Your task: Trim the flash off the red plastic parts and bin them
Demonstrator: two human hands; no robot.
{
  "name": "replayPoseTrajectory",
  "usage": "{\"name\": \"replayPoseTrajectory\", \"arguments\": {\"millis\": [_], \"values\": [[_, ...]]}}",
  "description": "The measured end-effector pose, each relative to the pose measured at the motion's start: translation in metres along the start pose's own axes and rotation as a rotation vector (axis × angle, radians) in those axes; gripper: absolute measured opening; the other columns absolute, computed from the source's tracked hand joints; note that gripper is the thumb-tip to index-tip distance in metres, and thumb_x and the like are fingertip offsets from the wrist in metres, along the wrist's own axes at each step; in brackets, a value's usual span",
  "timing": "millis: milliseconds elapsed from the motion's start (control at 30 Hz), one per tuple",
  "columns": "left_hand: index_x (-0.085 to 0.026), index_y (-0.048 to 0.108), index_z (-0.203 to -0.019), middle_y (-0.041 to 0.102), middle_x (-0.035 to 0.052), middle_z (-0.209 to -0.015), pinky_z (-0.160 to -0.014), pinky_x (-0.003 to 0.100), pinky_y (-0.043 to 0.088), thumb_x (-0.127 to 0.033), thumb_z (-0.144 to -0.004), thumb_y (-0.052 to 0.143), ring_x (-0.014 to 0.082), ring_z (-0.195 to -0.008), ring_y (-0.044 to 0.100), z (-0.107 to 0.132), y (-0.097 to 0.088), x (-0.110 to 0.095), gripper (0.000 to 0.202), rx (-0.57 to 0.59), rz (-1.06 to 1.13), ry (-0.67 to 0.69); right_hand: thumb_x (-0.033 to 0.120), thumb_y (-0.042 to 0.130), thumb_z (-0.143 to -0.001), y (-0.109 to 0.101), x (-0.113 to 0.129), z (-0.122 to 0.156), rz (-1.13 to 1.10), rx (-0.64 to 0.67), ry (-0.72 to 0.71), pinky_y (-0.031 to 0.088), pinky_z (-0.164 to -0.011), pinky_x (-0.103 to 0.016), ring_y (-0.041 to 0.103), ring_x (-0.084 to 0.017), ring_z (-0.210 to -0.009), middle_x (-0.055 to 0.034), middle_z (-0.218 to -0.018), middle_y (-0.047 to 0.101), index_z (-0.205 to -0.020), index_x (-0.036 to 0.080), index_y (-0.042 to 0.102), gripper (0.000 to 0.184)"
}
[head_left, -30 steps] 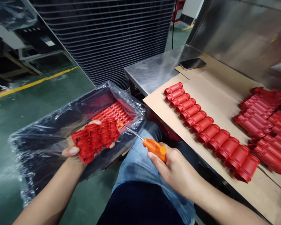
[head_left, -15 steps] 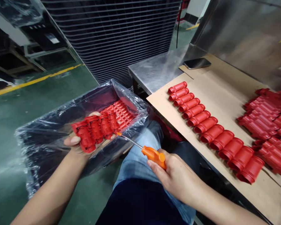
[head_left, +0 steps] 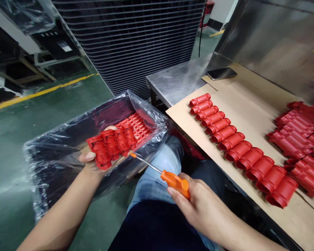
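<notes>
The person's left hand [head_left: 92,164] is cradling a red moulded plastic strip [head_left: 104,148] of joined tubular sections, holding it low over the box with the thumb at the near end and the fingertips showing past the far edge, so the hand is closed narrowly around the piece rather than spread wide. The right hand [head_left: 199,205] is gripping an orange-handled screwdriver [head_left: 174,181], its fingers wrapped firmly around the handle and its thin steel shaft pointing up and left. The orange-capped tip is sitting just beside the strip's lower edge, though it is hard to tell whether the two are touching. Below the left hand, a black crate [head_left: 107,108] lined with clear plastic film [head_left: 157,118] is holding stacked red moulded pieces [head_left: 137,127], while the person's jeans-clad knee [head_left: 157,170] is pressing in beside it. To the right, a cardboard sheet [head_left: 232,101] is lying on a steel counter [head_left: 172,83], carrying a neat diagonal row of red tubular parts [head_left: 238,150] and a denser heap of red parts [head_left: 293,139]. A smartphone [head_left: 221,73] is lying at the cardboard's far edge. Beyond, a louvred metal grille [head_left: 128,45] is standing over a green floor [head_left: 68,101] marked with a yellow line [head_left: 42,91].
</notes>
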State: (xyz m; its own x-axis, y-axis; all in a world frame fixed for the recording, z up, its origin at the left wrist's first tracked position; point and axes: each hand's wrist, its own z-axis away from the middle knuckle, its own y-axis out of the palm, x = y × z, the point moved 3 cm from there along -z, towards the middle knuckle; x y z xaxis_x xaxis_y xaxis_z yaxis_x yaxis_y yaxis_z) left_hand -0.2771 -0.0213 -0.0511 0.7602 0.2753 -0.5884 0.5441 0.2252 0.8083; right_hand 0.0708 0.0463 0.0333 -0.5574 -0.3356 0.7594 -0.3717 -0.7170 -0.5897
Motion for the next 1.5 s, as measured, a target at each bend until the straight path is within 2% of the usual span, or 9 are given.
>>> {"name": "replayPoseTrajectory", "arguments": {"millis": [133, 267, 400, 533, 767, 867, 1167, 1333, 1500], "values": [[-0.033, 0.056, -0.15, 0.066, 0.018, -0.154, -0.089, 0.073, 0.062, -0.044, -0.056, 0.093, 0.0511, -0.115, 0.075, 0.003, 0.012, 0.002, 0.102, 0.173, 0.021, -0.066, 0.064, 0.056, -0.106, 0.003, -0.048, 0.0, -0.281, -0.064, 0.135, 0.053, -0.062, -0.032, 0.071, -0.021, -0.066, -0.0034, -0.074, 0.07, -0.094, 0.023, 0.063, 0.043], [-0.036, 0.066, -0.139, 0.071, 0.0143, -0.148, -0.078, 0.056, 0.065, -0.059, -0.067, 0.092, 0.0492, -0.124, 0.072, 0.001, 0.035, 0.026, 0.08, 0.289, 0.074, -0.1, 0.088, 0.064, -0.09, 0.034, -0.109, -0.003, -0.713, 0.131, 0.34, 0.062, -0.064, -0.033, 0.079, -0.023, -0.068, -0.0048, -0.081, 0.073, -0.096, 0.02, 0.06, 0.069], [-0.038, 0.062, -0.146, 0.07, 0.0158, -0.15, -0.073, 0.048, 0.063, -0.075, -0.073, 0.083, 0.0507, -0.136, 0.066, -0.005, 0.061, 0.063, 0.085, 0.355, 0.196, -0.23, 0.097, 0.067, -0.076, 0.07, -0.15, -0.007, -0.709, 0.168, 0.412, 0.066, -0.065, -0.038, 0.081, -0.027, -0.074, -0.0026, -0.079, 0.071, -0.112, 0.017, 0.062, 0.088], [-0.037, 0.057, -0.154, 0.061, 0.0185, -0.162, -0.074, 0.05, 0.062, -0.076, -0.076, 0.08, 0.0541, -0.143, 0.059, -0.01, 0.074, 0.094, 0.09, 0.342, 0.273, -0.338, 0.083, 0.069, -0.087, 0.087, -0.166, -0.012, -0.55, 0.003, 0.395, 0.063, -0.07, -0.036, 0.075, -0.024, -0.078, -0.0045, -0.086, 0.073, -0.113, 0.017, 0.066, 0.072], [-0.038, 0.056, -0.155, 0.047, 0.0142, -0.175, -0.074, 0.047, 0.061, -0.069, -0.084, 0.071, 0.0547, -0.153, 0.048, -0.007, 0.106, 0.115, 0.078, 0.232, 0.335, -0.345, 0.047, 0.081, -0.092, 0.079, -0.163, -0.007, -0.294, -0.21, 0.242, 0.059, -0.097, -0.045, 0.074, -0.031, -0.106, -0.0138, -0.117, 0.076, -0.128, 0.017, 0.073, 0.047], [-0.037, 0.059, -0.152, 0.042, 0.0142, -0.178, -0.073, 0.045, 0.061, -0.064, -0.079, 0.077, 0.0561, -0.155, 0.045, -0.004, 0.116, 0.117, 0.081, 0.145, 0.317, -0.351, 0.042, 0.078, -0.095, 0.066, -0.152, -0.006, -0.258, -0.29, 0.154, 0.062, -0.094, -0.048, 0.075, -0.031, -0.104, -0.018, -0.125, 0.072, -0.129, 0.016, 0.073, 0.043], [-0.033, 0.049, -0.163, 0.035, 0.0241, -0.18, -0.077, 0.046, 0.061, -0.051, -0.071, 0.088, 0.0598, -0.152, 0.047, 0.006, 0.123, 0.132, 0.101, 0.079, 0.438, -0.478, 0.035, 0.063, -0.109, 0.009, -0.082, -0.005, -0.324, -0.54, -0.206, 0.063, -0.092, -0.037, 0.073, -0.02, -0.099, -0.0107, -0.121, 0.075, -0.137, 0.022, 0.07, 0.032], [-0.027, 0.044, -0.166, 0.036, 0.0307, -0.177, -0.083, 0.049, 0.061, -0.053, -0.077, 0.085, 0.0577, -0.147, 0.054, 0.009, 0.123, 0.138, 0.101, 0.06, 0.471, -0.527, 0.032, 0.069, -0.107, 0.002, -0.063, -0.004, -0.412, -0.648, -0.345, 0.065, -0.084, -0.033, 0.075, -0.018, -0.092, -0.0103, -0.121, 0.078, -0.143, 0.023, 0.067, 0.037], [-0.027, 0.048, -0.163, 0.04, 0.0272, -0.176, -0.085, 0.049, 0.062, -0.059, -0.081, 0.082, 0.0563, -0.154, 0.047, 0.013, 0.124, 0.141, 0.094, 0.058, 0.442, -0.52, 0.03, 0.07, -0.106, 0.0, -0.06, -0.008, -0.42, -0.677, -0.338, 0.065, -0.082, -0.033, 0.075, -0.018, -0.089, -0.0102, -0.117, 0.079, -0.135, 0.022, 0.072, 0.03]]}}
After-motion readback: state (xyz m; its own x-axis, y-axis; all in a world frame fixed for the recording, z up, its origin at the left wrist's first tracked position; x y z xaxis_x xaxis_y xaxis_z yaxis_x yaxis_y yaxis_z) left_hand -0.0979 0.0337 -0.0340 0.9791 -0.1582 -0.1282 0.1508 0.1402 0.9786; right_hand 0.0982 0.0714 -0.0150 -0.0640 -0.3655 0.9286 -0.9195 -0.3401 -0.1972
